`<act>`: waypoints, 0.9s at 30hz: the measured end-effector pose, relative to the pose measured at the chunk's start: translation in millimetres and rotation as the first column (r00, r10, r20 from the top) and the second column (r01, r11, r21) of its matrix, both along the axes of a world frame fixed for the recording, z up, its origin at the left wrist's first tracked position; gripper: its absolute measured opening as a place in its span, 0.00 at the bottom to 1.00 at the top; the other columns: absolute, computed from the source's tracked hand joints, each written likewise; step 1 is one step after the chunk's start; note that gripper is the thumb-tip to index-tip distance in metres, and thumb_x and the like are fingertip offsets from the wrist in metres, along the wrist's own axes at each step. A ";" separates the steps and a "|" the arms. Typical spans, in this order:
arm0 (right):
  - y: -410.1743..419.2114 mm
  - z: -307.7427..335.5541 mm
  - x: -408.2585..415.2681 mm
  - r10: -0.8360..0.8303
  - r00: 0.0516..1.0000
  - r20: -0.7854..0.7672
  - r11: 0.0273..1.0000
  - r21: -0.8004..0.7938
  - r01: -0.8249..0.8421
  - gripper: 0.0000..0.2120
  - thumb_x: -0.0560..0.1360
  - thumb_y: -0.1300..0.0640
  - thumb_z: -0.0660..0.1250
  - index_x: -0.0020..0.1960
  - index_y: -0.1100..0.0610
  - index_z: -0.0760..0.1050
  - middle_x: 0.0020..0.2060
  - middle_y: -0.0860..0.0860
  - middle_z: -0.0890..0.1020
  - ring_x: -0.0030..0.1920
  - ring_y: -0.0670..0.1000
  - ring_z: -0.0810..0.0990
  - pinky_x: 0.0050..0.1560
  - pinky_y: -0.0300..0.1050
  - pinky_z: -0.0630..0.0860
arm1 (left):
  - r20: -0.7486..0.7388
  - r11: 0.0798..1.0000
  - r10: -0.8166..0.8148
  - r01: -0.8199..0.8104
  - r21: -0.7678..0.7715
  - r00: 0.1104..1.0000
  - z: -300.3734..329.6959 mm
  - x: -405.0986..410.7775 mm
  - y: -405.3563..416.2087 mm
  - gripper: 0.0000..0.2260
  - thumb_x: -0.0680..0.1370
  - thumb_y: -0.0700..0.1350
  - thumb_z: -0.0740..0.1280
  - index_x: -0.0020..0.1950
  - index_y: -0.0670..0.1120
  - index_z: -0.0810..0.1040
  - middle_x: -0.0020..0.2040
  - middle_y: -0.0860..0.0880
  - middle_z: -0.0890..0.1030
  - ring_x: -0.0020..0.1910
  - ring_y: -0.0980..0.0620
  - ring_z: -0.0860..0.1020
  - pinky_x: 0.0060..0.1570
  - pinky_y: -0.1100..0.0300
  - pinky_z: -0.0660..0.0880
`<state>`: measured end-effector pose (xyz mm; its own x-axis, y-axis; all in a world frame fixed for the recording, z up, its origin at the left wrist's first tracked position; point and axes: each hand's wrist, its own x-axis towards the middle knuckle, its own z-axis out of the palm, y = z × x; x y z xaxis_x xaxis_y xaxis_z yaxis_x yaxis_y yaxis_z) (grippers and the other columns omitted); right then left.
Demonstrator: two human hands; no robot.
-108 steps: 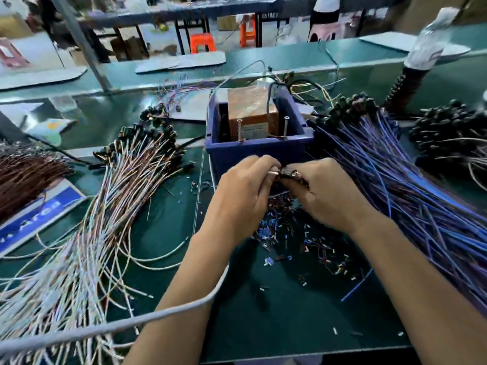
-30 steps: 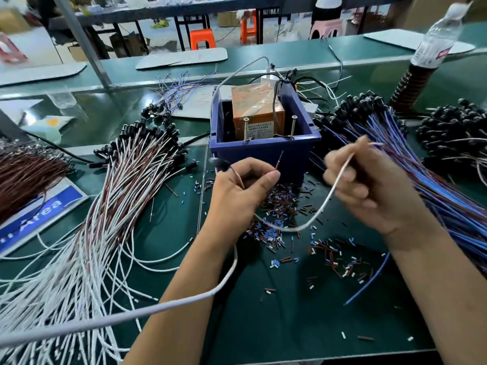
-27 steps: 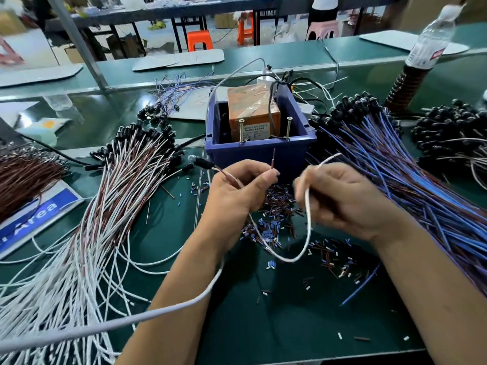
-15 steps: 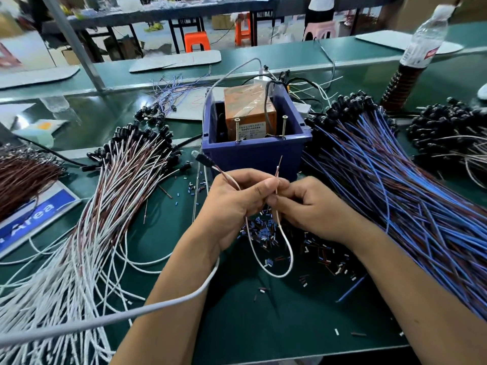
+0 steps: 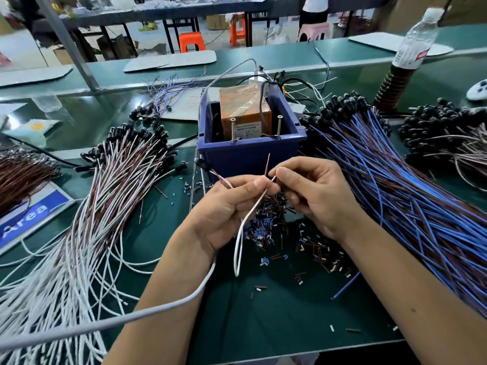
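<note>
Workbench close-up: gripping a white-and-brown lead [image 5: 247, 216] in the left hand [image 5: 226, 209], just in front of the blue bin [image 5: 250, 156], and pinching its white tip [image 5: 274, 177] between thumb and finger of the right hand [image 5: 316, 196], leaving the brown tip [image 5: 268, 162] free above. Probably evening up the two ends: best pinching close to the tips, letting the loop [image 5: 235, 267] hang slack over the offcuts [image 5: 266, 227].

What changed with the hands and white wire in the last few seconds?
The right hand, which held the white wire out to the right a second ago, has swung back to the left hand, so the loop hangs narrow. The left hand keeps its grip; the blue box stayed put.
</note>
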<state>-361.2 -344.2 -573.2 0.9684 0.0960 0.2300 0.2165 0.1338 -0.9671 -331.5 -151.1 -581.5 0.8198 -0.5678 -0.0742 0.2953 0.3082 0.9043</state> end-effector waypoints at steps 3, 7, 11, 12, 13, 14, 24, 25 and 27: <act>5.6 0.5 -0.7 -0.079 0.997 -0.026 0.989 0.120 0.081 0.06 0.79 0.57 0.71 0.48 0.59 0.85 0.31 0.56 0.76 0.24 0.45 0.69 0.20 0.36 0.60 | 0.004 0.999 0.017 -0.017 -0.034 1.000 2.1 -2.1 -2.9 0.11 0.71 0.48 0.75 0.46 0.41 0.88 0.34 0.49 0.73 0.22 0.62 0.63 0.24 0.74 0.60; 0.4 1.5 5.8 -0.239 0.964 -0.116 0.953 0.164 0.256 0.08 0.80 0.55 0.71 0.46 0.60 0.81 0.30 0.50 0.76 0.22 0.45 0.67 0.18 0.36 0.59 | 0.080 0.983 0.176 -0.170 -0.074 0.981 8.1 -5.2 -1.7 0.08 0.75 0.45 0.72 0.45 0.41 0.87 0.29 0.54 0.79 0.23 0.62 0.65 0.24 0.73 0.62; 10.2 -4.9 1.6 0.005 0.990 -0.141 1.000 0.013 -0.003 0.20 0.74 0.42 0.74 0.44 0.60 0.82 0.33 0.57 0.80 0.21 0.48 0.69 0.18 0.36 0.63 | 0.230 0.899 0.437 -0.432 -0.075 0.869 10.0 -5.7 -9.3 0.11 0.73 0.45 0.73 0.46 0.37 0.85 0.27 0.51 0.76 0.25 0.58 0.67 0.27 0.67 0.65; 14.6 -6.0 0.1 0.076 0.987 -0.138 0.997 -0.004 -0.077 0.20 0.75 0.43 0.74 0.44 0.62 0.82 0.34 0.59 0.81 0.21 0.48 0.70 0.18 0.36 0.64 | 0.263 0.886 0.459 -0.458 -0.068 0.849 9.5 -6.3 -12.0 0.12 0.73 0.45 0.74 0.47 0.36 0.85 0.29 0.48 0.79 0.26 0.55 0.71 0.30 0.64 0.69; 18.0 -7.1 -0.7 0.112 0.985 -0.128 0.993 -0.019 -0.115 0.18 0.76 0.46 0.74 0.44 0.62 0.82 0.34 0.61 0.82 0.21 0.48 0.71 0.19 0.36 0.65 | 0.282 0.882 0.465 -0.469 -0.058 0.839 9.0 -7.4 -13.9 0.11 0.73 0.44 0.76 0.47 0.36 0.85 0.32 0.45 0.82 0.28 0.51 0.75 0.31 0.61 0.73; 20.3 -7.1 -1.7 0.122 0.986 -0.115 0.992 -0.026 -0.125 0.14 0.77 0.49 0.74 0.43 0.61 0.82 0.34 0.60 0.82 0.21 0.47 0.71 0.19 0.36 0.66 | 0.289 0.882 0.462 -0.469 -0.049 0.839 8.3 -8.4 -15.2 0.10 0.73 0.43 0.77 0.46 0.36 0.85 0.35 0.42 0.83 0.29 0.49 0.78 0.32 0.59 0.75; 16.3 -4.1 -1.0 -0.281 0.927 0.251 0.944 -0.101 0.313 0.01 0.81 0.61 0.71 0.52 0.57 0.81 0.32 0.52 0.82 0.25 0.45 0.76 0.26 0.36 0.70 | 0.273 0.859 0.512 -0.482 -0.173 0.814 12.1 -5.9 -13.7 0.06 0.74 0.42 0.74 0.47 0.40 0.85 0.36 0.47 0.82 0.24 0.59 0.65 0.26 0.67 0.62; 15.9 -4.7 -1.2 -0.342 0.884 0.317 0.911 -0.117 0.395 0.05 0.81 0.61 0.71 0.56 0.57 0.80 0.33 0.52 0.83 0.27 0.45 0.78 0.29 0.35 0.72 | 0.296 0.855 0.518 -0.487 -0.177 0.803 13.0 -6.2 -13.0 0.04 0.75 0.43 0.74 0.46 0.42 0.85 0.36 0.46 0.82 0.24 0.58 0.63 0.26 0.67 0.61; 14.6 -6.2 -1.4 -0.429 0.807 0.407 0.840 -0.150 0.522 0.10 0.81 0.59 0.71 0.62 0.55 0.80 0.33 0.49 0.83 0.31 0.48 0.82 0.33 0.38 0.75 | 0.305 0.820 0.572 -0.542 -0.185 0.761 13.8 -6.5 -12.4 0.02 0.76 0.41 0.73 0.45 0.45 0.85 0.38 0.42 0.84 0.23 0.58 0.64 0.25 0.67 0.62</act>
